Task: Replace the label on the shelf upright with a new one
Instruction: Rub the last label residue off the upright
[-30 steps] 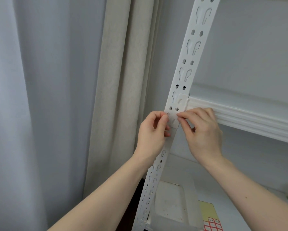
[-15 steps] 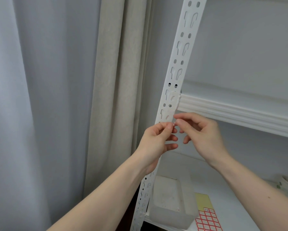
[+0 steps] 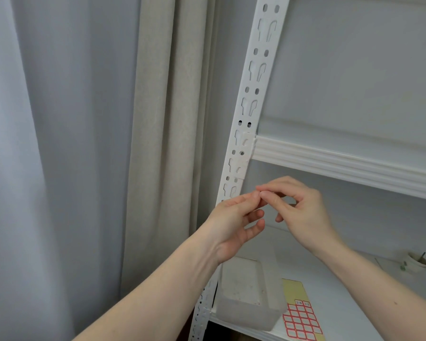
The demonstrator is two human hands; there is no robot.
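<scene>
The white perforated shelf upright (image 3: pixel 252 94) slants from the top centre down to the bottom. A white patch that looks like a label (image 3: pixel 240 166) sticks to it beside the end of the shelf beam (image 3: pixel 342 166). Just below that patch and off the upright, my left hand (image 3: pixel 234 222) and my right hand (image 3: pixel 303 212) meet at their fingertips. Thumb and forefinger of each hand are pinched together there. Anything between the fingertips is too small to see.
On the lower shelf stand a frosted plastic box (image 3: pixel 249 299) and, to its right, a yellow sheet of red-bordered blank labels (image 3: pixel 300 318). A small white cup (image 3: pixel 416 263) sits far right. A beige curtain (image 3: pixel 162 143) and a grey curtain (image 3: pixel 47 143) hang to the left.
Both hands have left the patch on the upright and dropped a little below it, fingertips still together. The view has shifted, showing more of the lower shelf.
</scene>
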